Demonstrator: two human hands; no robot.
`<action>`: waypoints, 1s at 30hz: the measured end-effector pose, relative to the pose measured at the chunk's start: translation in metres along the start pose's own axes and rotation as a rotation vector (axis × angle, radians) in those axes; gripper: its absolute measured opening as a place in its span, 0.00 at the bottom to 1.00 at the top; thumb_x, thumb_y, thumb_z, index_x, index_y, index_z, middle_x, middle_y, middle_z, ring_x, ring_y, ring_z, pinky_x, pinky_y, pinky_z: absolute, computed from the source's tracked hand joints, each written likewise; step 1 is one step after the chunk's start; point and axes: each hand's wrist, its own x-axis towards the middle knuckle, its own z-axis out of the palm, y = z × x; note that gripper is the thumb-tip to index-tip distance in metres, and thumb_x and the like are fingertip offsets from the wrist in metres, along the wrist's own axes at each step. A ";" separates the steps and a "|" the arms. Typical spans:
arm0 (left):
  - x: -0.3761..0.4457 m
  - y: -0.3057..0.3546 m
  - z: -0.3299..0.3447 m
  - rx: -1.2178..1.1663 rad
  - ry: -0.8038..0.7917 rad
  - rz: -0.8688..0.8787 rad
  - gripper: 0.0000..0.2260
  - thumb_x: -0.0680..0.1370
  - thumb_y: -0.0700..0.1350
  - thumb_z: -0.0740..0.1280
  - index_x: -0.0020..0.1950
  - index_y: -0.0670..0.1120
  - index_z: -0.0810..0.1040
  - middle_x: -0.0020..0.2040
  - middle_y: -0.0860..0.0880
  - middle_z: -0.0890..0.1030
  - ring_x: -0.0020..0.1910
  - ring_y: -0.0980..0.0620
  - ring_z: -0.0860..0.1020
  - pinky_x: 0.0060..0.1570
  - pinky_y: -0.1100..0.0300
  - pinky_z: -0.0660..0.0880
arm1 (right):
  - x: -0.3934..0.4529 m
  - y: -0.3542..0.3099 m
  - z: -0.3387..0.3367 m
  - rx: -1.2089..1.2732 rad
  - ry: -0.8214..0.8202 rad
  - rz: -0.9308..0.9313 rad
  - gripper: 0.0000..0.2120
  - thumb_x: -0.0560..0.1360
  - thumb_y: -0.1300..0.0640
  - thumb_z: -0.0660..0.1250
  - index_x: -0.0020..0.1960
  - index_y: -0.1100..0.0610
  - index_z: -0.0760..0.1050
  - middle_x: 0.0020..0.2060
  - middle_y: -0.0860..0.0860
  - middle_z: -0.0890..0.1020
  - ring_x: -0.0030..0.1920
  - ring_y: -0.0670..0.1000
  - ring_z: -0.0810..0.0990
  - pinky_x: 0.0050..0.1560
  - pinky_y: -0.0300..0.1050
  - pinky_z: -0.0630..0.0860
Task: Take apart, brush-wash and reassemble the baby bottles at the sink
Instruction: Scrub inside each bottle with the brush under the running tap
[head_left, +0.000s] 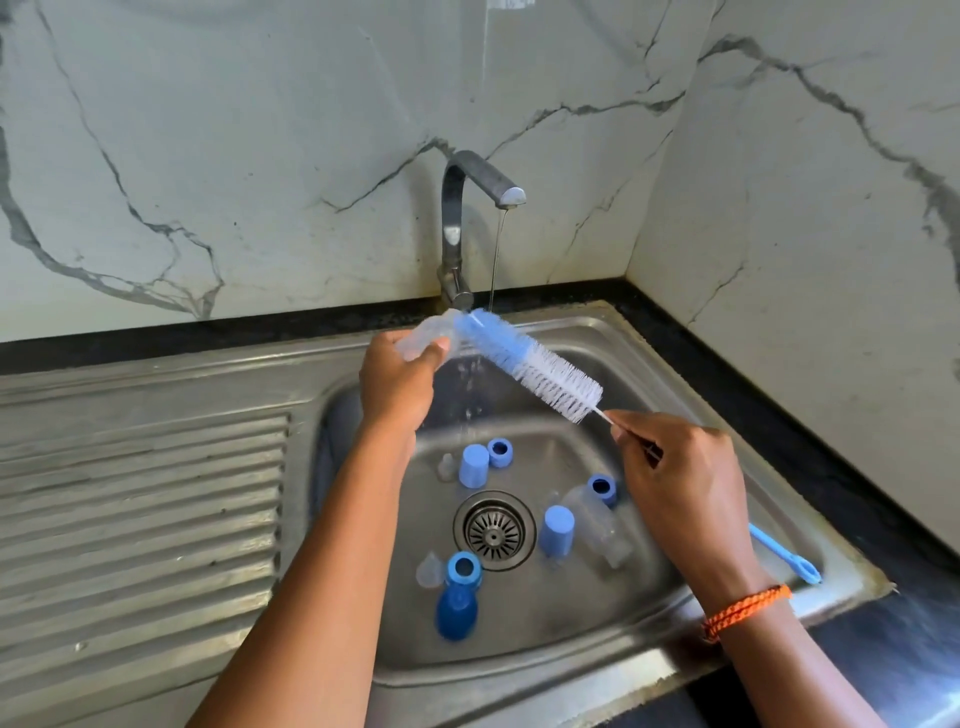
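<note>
**Brush at bottle mouth under running tap**

Nearest: a dark blue cap (456, 616) lies on the sink (519, 670) floor with a blue screw ring (463, 567) touching its far end; a clear teat (430, 570) sits just left of the ring. The drain (494, 530) is mid-basin. Right of it stands a light blue cap (556, 531), beside a clear bottle (592, 514) lying on its side, with a second blue ring (601, 489) at its far end. A small blue brush (784, 554) rests on the sink's right rim, against the dark table (810, 415).

Far side of the drain: another light blue cap (474, 465), a third ring (500, 451) and a second teat (445, 466), close together.

Above the basin, the right hand (680, 478) pinches the wire handle of the bottle brush (524, 364); grip closed on it. The left hand (397, 382) grips a clear bottle body (423, 338), fingers curled round it. The brush's blue tip is at the bottle's mouth; whether it is inside cannot be told.

Farthest: the tap (460, 223) runs a thin stream of water (496, 254) onto the brush tip. An orange cord (745, 610) circles the right wrist.
</note>
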 end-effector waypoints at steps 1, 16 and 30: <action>0.002 0.000 -0.003 -0.024 0.018 -0.007 0.11 0.78 0.49 0.75 0.58 0.47 0.81 0.54 0.47 0.85 0.51 0.45 0.84 0.54 0.44 0.83 | -0.002 0.001 -0.001 -0.006 -0.002 -0.009 0.10 0.77 0.61 0.71 0.52 0.47 0.86 0.36 0.47 0.85 0.36 0.56 0.81 0.35 0.52 0.79; -0.003 0.000 -0.006 -0.066 -0.064 0.013 0.13 0.74 0.46 0.78 0.56 0.51 0.81 0.52 0.52 0.85 0.48 0.50 0.85 0.36 0.57 0.81 | 0.000 -0.003 0.003 0.004 0.006 -0.033 0.11 0.78 0.62 0.72 0.53 0.48 0.87 0.33 0.46 0.82 0.33 0.53 0.79 0.33 0.51 0.77; -0.001 -0.002 -0.016 -0.234 -0.348 -0.002 0.22 0.71 0.32 0.78 0.62 0.49 0.83 0.58 0.46 0.86 0.61 0.43 0.83 0.60 0.50 0.81 | 0.009 0.001 0.010 0.178 -0.009 0.007 0.11 0.79 0.62 0.72 0.56 0.50 0.88 0.33 0.50 0.85 0.33 0.50 0.79 0.37 0.39 0.73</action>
